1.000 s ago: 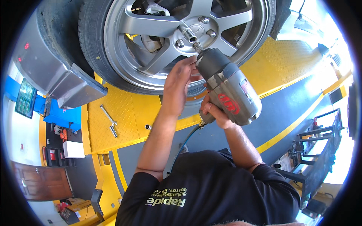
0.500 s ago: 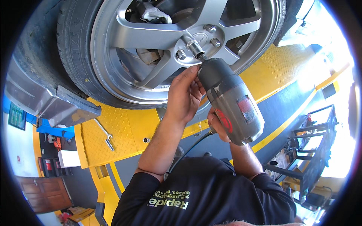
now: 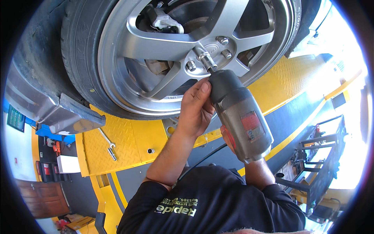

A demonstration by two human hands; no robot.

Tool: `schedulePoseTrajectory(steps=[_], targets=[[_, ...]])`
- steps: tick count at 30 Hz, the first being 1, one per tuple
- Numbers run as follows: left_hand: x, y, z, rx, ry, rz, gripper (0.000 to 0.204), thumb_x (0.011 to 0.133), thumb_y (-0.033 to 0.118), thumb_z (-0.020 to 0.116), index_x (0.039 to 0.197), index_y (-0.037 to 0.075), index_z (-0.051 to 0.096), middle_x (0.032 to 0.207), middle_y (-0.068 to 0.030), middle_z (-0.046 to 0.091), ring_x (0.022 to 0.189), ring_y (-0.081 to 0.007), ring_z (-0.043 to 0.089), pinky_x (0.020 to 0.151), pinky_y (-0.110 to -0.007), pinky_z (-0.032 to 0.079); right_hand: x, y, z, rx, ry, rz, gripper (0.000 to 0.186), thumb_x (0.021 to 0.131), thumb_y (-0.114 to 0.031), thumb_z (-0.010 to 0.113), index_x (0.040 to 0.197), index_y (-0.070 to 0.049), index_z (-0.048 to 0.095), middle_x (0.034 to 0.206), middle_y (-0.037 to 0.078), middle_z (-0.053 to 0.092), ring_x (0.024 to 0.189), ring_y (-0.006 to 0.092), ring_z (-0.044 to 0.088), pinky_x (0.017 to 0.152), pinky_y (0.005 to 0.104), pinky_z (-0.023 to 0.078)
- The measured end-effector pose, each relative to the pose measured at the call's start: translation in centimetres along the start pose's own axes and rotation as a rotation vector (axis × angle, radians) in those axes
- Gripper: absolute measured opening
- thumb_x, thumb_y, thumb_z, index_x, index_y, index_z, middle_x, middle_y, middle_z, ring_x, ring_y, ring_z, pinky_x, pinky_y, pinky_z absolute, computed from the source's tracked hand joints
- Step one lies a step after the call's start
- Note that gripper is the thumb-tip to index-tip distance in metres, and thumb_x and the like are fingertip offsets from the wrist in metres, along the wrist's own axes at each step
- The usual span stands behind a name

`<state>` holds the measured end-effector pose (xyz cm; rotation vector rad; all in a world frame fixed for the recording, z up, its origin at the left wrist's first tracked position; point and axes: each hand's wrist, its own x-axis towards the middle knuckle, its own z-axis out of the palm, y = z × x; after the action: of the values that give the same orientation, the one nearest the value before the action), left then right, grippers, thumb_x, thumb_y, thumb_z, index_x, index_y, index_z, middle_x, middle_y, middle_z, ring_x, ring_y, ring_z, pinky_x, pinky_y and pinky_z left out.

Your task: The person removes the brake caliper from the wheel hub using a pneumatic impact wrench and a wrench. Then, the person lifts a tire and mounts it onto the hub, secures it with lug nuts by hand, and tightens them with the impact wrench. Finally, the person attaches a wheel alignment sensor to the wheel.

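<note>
A grey and black impact wrench is in my hands, its chrome socket at one of the lug positions of the silver five-spoke wheel. My right hand is wrapped round the wrench's handle, mostly hidden behind its body. With thumb and fingers, my left hand grips the front of the wrench near its nose. Beside the socket, several chrome lug nuts sit round the wheel's hub. The black tyre curves round the rim, and a brake caliper shows between the spokes.
Below the wheel runs a yellow tread-plate ramp. On it lie a combination wrench, a chrome socket and a small lug nut or socket. A black air hose trails from the tool. At right stands a black metal rack.
The wheel, the impact wrench and both hands sit slightly lower and further right in the picture. My left thumb has shifted along the tool's nose; both hands keep their hold.
</note>
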<state>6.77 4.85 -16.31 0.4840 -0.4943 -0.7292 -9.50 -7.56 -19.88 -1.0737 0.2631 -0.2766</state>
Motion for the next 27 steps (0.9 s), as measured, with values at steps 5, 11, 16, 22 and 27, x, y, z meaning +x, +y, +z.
schedulePoseTrajectory(steps=[5, 11, 16, 22, 27], targets=[[1.9, -1.0, -1.3, -0.05, -0.141, 0.019, 0.078, 0.102, 0.059, 0.058, 0.148, -0.003, 0.048, 0.149, -0.0265, 0.051, 0.136, -0.035, 0.056, 0.113, -0.048, 0.049, 2.8, -3.6, -0.3, -0.794, -0.14, -0.277, 0.056, 0.088, -0.025, 0.078, 0.137, -0.007, 0.06, 0.108, 0.01, 0.071, 0.094, 0.0233, 0.074, 0.084, 0.0355, 0.059], [2.1, -0.5, 0.9, -0.093, -0.151, 0.028, 0.083, 0.097, 0.062, 0.061, 0.152, 0.002, 0.045, 0.143, -0.0275, 0.054, 0.133, -0.039, 0.057, 0.109, -0.049, 0.053, 2.5, -4.9, 1.1, -0.92, -0.163, -0.347, 0.059, 0.087, -0.024, 0.078, 0.138, -0.004, 0.058, 0.105, 0.011, 0.071, 0.091, 0.0253, 0.074, 0.083, 0.0369, 0.058], [1.6, 0.2, 4.3, -0.179, 0.023, -0.031, 0.072, 0.092, 0.042, 0.072, 0.147, 0.008, 0.039, 0.128, -0.0269, 0.061, 0.114, -0.0402, 0.068, 0.091, -0.047, 0.062, 2.7, -4.5, 1.5, -0.841, -0.177, -0.365, 0.061, 0.085, -0.023, 0.078, 0.138, -0.002, 0.056, 0.103, 0.013, 0.072, 0.089, 0.027, 0.075, 0.083, 0.038, 0.058], [2.0, 0.5, 5.2, -0.135, 0.096, -0.031, 0.061, 0.09, 0.044, 0.066, 0.138, 0.011, 0.047, 0.118, -0.0233, 0.064, 0.103, -0.0375, 0.069, 0.085, -0.047, 0.061, 3.4, -4.5, 1.4, -1.022, -0.221, -0.551, 0.07, 0.08, -0.024, 0.079, 0.139, 0.001, 0.052, 0.102, 0.018, 0.07, 0.084, 0.0398, 0.073, 0.074, 0.0443, 0.058], [1.8, 0.5, 6.4, -0.036, 0.169, -0.012, 0.055, 0.089, 0.047, 0.062, 0.13, 0.011, 0.055, 0.115, -0.0207, 0.067, 0.102, -0.0345, 0.069, 0.086, -0.046, 0.059, 3.5, -4.7, 1.4, -1.002, -0.217, -0.531, 0.077, 0.07, -0.025, 0.085, 0.132, 0.003, 0.049, 0.093, 0.024, 0.07, 0.085, 0.0417, 0.073, 0.074, 0.0473, 0.058]])
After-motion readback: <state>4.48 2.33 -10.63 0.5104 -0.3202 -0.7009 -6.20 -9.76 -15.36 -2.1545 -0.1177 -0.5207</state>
